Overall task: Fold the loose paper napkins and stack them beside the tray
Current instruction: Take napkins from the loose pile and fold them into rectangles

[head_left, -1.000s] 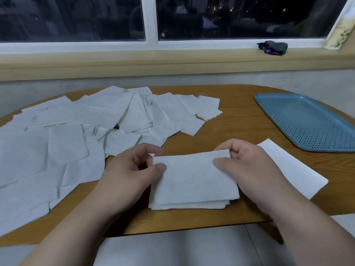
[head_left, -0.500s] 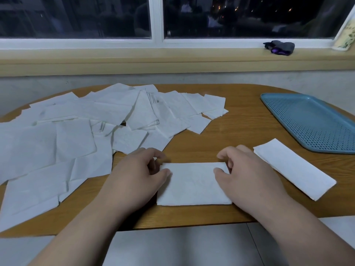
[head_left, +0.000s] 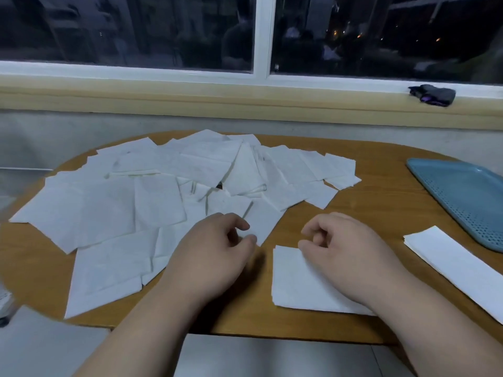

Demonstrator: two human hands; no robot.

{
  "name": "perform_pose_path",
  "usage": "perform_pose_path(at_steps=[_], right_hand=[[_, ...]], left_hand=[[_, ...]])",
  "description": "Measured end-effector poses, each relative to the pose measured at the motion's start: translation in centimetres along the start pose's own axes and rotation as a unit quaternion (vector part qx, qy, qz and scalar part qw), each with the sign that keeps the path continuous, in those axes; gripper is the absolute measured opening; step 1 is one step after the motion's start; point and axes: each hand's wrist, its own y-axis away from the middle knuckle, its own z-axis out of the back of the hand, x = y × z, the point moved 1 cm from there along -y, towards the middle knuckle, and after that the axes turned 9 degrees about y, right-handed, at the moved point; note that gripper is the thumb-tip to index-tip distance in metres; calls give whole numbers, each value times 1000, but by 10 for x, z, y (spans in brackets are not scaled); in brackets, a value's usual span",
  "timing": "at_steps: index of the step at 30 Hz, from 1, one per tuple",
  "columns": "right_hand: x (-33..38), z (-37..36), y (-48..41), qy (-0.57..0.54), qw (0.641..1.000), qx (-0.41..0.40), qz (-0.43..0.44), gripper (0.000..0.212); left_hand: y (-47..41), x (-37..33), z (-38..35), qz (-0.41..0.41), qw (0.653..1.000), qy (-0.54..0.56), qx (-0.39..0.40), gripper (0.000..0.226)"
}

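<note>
The folded napkin (head_left: 296, 284) lies near the desk's (head_left: 381, 202) front edge under the right hand (head_left: 351, 257), whose fingers curl; whether they pinch it I cannot tell. The left hand (head_left: 215, 257) hangs loosely curled, empty. Light, limp tissue: lift by an edge. The blue tray's (head_left: 462, 197) visible part holds nothing; the folded stack (head_left: 457, 268) lies beside it.

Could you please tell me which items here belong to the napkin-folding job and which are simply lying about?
Part of the job: loose napkins, folded napkin, folded stack, blue tray.
Just lying about: dark bundle on the windowsill.
</note>
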Motion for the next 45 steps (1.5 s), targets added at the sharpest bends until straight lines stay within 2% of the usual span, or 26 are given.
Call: perform_pose_path(at_steps=[5, 12, 17, 22, 25, 28, 33, 38, 42, 45], right_hand=[[53, -5, -48, 18, 998, 26, 53, 11], [113, -32, -117, 99, 987, 7, 129, 32], [132, -54, -155, 156, 978, 18, 139, 42], [143, -72, -172, 207, 966, 28, 155, 34], [147, -77, -176, 238, 956, 4, 175, 19], [145, -73, -178, 236, 956, -26, 174, 18], [133, -41, -157, 191, 963, -74, 176, 14], [94, 6, -95, 158, 967, -114, 164, 13], [53, 30, -23, 135, 976, -125, 115, 8], [26, 39, 28, 108, 979, -150, 89, 13]], left_hand=[[-4, 15, 20, 23, 999, -2, -44, 16], [-9, 32, 42, 43, 995, 15, -86, 17], [-12, 38, 47, 37, 994, 11, -102, 18], [-14, 42, 52, 38, 994, 17, -101, 20], [-14, 43, 53, 40, 994, 20, -104, 20], [-14, 43, 54, 38, 993, 20, -106, 19], [-13, 44, 53, 10, 993, 23, -112, 22], [-7, 34, 41, -68, 991, 18, -118, 56], [7, 14, 21, -132, 990, -18, -38, 81], [23, -6, 1, -171, 983, -68, 27, 79]])
